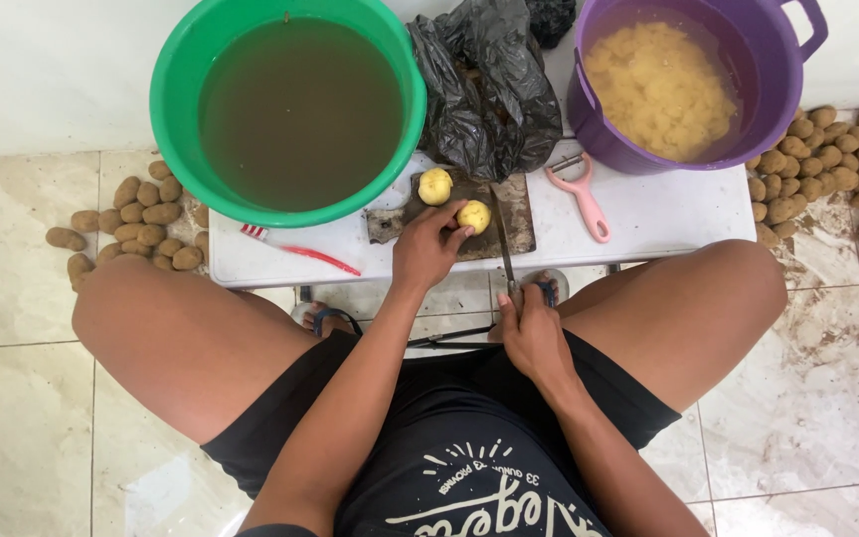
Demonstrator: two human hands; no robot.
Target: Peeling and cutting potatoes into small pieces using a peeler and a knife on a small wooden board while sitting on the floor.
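Black shorts and bare knees frame the nearest part of what we see, with our right hand point(534, 333) low between the thighs, fingers wrapped tight on the handle of a knife point(502, 239) whose thin blade runs away from us onto the board. Our left hand point(428, 249) reaches further out, fingertips pinched on a peeled potato point(473, 216) lying at the near edge of the dark, worn cutting board point(519, 219).

We judge that potato small, light and firm, yet wet and slick once bared, so it wants a grip from above across its widest part, pressed down to stop it rolling, with fingertips kept clear of the blade just to its right. A second peeled potato point(435, 186) sits on the board just beyond, apart from the first.

The board lies on a low white table point(668, 214); a red toothbrush point(300, 249) lies to the left, a pink peeler point(581, 195) to the right. Behind stand a green bucket point(176, 139) of murky water, a crumpled black plastic bag point(489, 89), and a purple bucket point(608, 139) of peeled potatoes in water. Unpeeled potatoes point(141, 224) lie heaped on the tiled floor at both sides
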